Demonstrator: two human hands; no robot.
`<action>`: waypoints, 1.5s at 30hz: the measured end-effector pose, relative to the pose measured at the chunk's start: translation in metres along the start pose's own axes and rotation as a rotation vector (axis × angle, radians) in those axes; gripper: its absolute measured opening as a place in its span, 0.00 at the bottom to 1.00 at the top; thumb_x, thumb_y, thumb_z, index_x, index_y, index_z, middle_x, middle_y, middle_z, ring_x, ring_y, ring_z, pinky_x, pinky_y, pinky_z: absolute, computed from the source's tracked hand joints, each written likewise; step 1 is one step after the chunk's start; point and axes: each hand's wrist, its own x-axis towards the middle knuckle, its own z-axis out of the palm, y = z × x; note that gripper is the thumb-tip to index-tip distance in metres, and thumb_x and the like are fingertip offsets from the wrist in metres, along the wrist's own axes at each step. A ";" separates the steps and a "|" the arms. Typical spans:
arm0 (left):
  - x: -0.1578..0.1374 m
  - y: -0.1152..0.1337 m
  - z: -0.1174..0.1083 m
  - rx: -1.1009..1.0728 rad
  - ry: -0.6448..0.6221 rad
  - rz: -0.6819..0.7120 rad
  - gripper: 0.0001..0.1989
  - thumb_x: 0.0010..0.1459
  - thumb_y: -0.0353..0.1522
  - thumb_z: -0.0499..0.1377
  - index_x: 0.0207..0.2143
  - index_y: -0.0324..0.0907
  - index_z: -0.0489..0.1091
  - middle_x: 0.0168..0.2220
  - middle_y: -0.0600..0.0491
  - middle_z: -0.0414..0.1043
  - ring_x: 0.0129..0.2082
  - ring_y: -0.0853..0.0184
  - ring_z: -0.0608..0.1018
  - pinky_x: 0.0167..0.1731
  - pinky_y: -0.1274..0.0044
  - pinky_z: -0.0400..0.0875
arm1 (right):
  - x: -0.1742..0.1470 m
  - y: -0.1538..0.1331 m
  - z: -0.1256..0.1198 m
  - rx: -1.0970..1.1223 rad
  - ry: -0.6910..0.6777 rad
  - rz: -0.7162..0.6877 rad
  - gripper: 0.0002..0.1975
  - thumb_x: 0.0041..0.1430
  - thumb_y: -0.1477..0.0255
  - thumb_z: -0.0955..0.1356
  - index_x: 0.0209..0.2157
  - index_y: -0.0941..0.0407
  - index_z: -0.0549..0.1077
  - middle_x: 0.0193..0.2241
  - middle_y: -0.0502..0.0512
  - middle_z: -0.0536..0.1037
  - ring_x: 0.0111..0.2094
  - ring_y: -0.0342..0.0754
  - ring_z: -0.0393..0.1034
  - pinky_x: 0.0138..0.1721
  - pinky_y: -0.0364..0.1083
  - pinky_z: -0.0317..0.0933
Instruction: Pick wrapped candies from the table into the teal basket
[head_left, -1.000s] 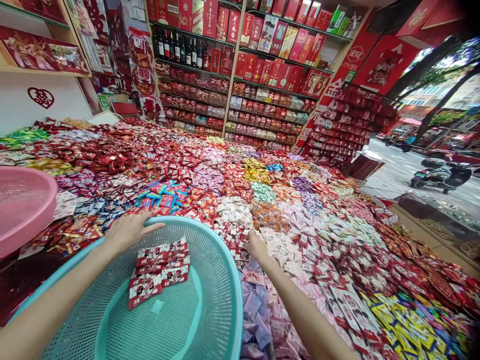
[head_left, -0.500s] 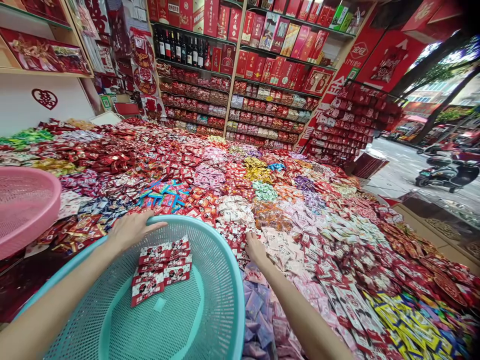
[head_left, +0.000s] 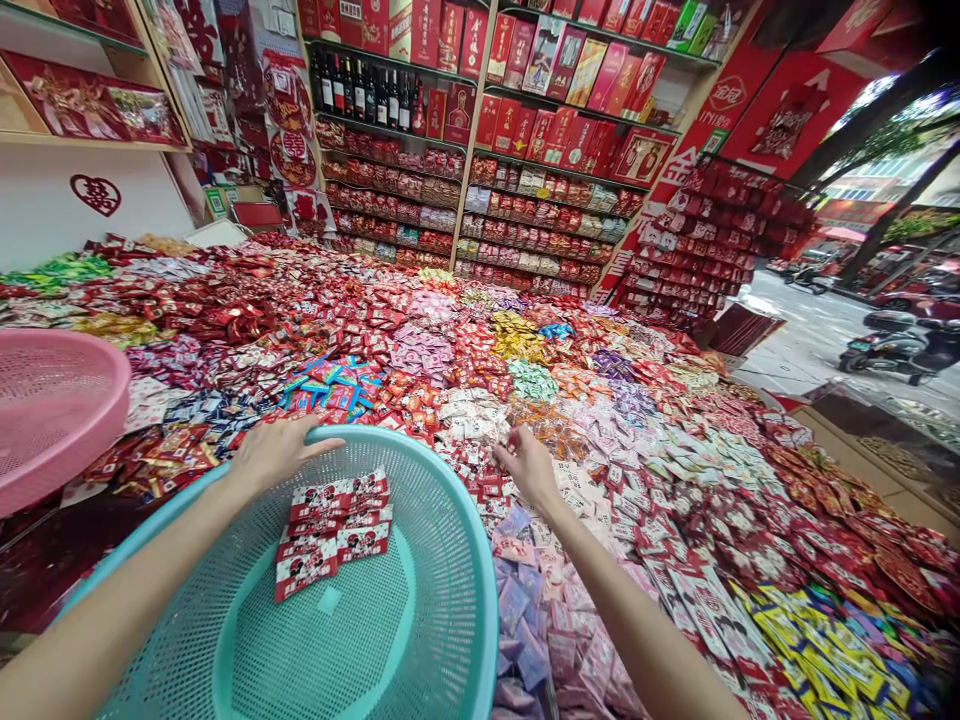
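A turquoise plastic basket (head_left: 457, 560) with mesh sides stands in front of me. My left hand (head_left: 274, 455) grips its far rim, the thumb lying along the edge. Inside, on the basket floor, rest several red-and-white candy packets (head_left: 334, 530) in a small stack. Just right of the basket, my right hand (head_left: 531, 468) is over the loose candies, thumb and forefinger apart and the other fingers partly hidden. I see nothing held in it. Closest to it are white packets (head_left: 472, 415), amber-wrapped candies (head_left: 551, 428) and pale pink packets (head_left: 577, 490).
A pink basket (head_left: 112, 400) stands at the left. Heaps of wrapped candy spread across the display, with yellow packets (head_left: 825, 650) at the lower right. Behind are shelves with wine bottles (head_left: 367, 95) and red boxes. A scooter (head_left: 900, 345) is parked outside.
My right hand has lifted a little from the candies and moved slightly right and away from me. My left hand stays on the basket rim. The view has shifted slightly.
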 end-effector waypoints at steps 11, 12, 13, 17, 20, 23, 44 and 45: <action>0.012 0.018 0.004 0.056 0.019 0.069 0.33 0.53 0.60 0.41 0.40 0.47 0.70 0.37 0.42 0.77 0.40 0.50 0.78 0.38 0.67 0.67 | -0.059 -0.127 0.055 0.865 -0.686 0.298 0.11 0.53 0.76 0.70 0.37 0.57 0.65 0.22 0.42 0.71 0.19 0.38 0.69 0.20 0.37 0.62; 0.012 0.020 0.003 0.052 0.021 0.070 0.32 0.53 0.60 0.42 0.39 0.47 0.70 0.36 0.43 0.77 0.40 0.50 0.78 0.38 0.68 0.67 | -0.064 -0.130 0.069 0.818 -0.715 0.314 0.09 0.52 0.79 0.70 0.33 0.57 0.66 0.20 0.42 0.70 0.17 0.37 0.67 0.18 0.35 0.59; 0.012 0.022 0.001 0.048 0.023 0.070 0.31 0.53 0.60 0.43 0.38 0.47 0.71 0.35 0.43 0.78 0.40 0.50 0.78 0.38 0.68 0.67 | -0.068 -0.132 0.082 0.774 -0.741 0.332 0.09 0.51 0.82 0.69 0.30 0.57 0.66 0.18 0.41 0.69 0.16 0.35 0.64 0.17 0.34 0.57; 0.011 0.026 -0.004 0.032 0.030 0.063 0.29 0.53 0.59 0.46 0.37 0.48 0.71 0.33 0.44 0.78 0.39 0.51 0.79 0.37 0.69 0.68 | -0.077 -0.136 0.118 0.717 -0.794 0.462 0.13 0.48 0.86 0.68 0.24 0.56 0.63 0.14 0.40 0.68 0.15 0.37 0.63 0.18 0.35 0.60; 0.011 0.027 -0.006 0.025 0.030 0.063 0.29 0.53 0.59 0.45 0.36 0.48 0.71 0.32 0.45 0.77 0.38 0.51 0.79 0.37 0.68 0.68 | -0.079 -0.138 0.131 0.730 -0.784 0.568 0.14 0.48 0.87 0.66 0.24 0.55 0.61 0.13 0.41 0.68 0.16 0.40 0.69 0.19 0.37 0.64; 0.011 0.028 -0.007 0.021 0.030 0.065 0.30 0.53 0.60 0.44 0.35 0.47 0.70 0.32 0.44 0.77 0.38 0.50 0.79 0.37 0.68 0.68 | -0.081 -0.139 0.141 0.732 -0.762 0.605 0.15 0.47 0.88 0.66 0.24 0.54 0.60 0.13 0.41 0.67 0.19 0.43 0.73 0.20 0.38 0.66; 0.013 0.025 -0.005 0.082 0.004 0.080 0.32 0.55 0.59 0.41 0.38 0.47 0.69 0.33 0.43 0.77 0.38 0.49 0.78 0.35 0.68 0.67 | -0.100 -0.132 0.148 -0.448 -0.655 -0.854 0.16 0.60 0.76 0.65 0.50 0.59 0.63 0.36 0.60 0.80 0.35 0.53 0.78 0.30 0.48 0.72; 0.014 0.024 -0.003 0.091 0.003 0.087 0.33 0.55 0.59 0.40 0.39 0.46 0.69 0.34 0.42 0.77 0.39 0.48 0.78 0.36 0.67 0.67 | -0.099 -0.131 0.150 -0.464 -0.651 -0.860 0.17 0.58 0.78 0.65 0.49 0.59 0.63 0.36 0.60 0.80 0.35 0.52 0.77 0.29 0.47 0.72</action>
